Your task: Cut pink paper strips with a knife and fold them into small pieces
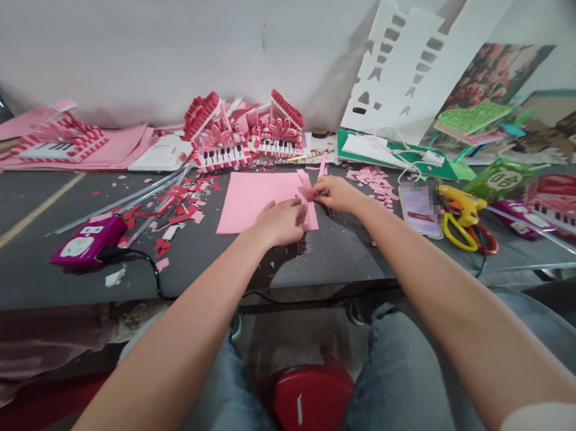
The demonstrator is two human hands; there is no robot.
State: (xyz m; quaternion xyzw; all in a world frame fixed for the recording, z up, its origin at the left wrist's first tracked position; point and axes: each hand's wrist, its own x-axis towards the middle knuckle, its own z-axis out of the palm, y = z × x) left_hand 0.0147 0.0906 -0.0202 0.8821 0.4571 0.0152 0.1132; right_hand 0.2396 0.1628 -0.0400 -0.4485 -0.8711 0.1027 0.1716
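A pink sheet of paper (250, 195) lies on the dark table in front of me. My left hand (282, 221) rests on its right part, fingers laid over the paper and slightly bent. Something clear with faint markings (305, 242) shows below that hand; its kind is hard to tell. Along the sheet's right edge, my right hand (334, 194) is closed, thumb and fingers pinching a narrow pink paper strip (306, 183). Another thin pink strip (323, 165) stands out just behind the right hand.
Red and pink scraps (182, 205) lie left, small pink pieces (374, 183) right. Paper piano models (222, 145) stand along the wall. A purple device (89, 242) with a cable sits left; a phone (419, 214), yellow-handled scissors (459, 232) and a yellow glue gun (463, 203) lie right.
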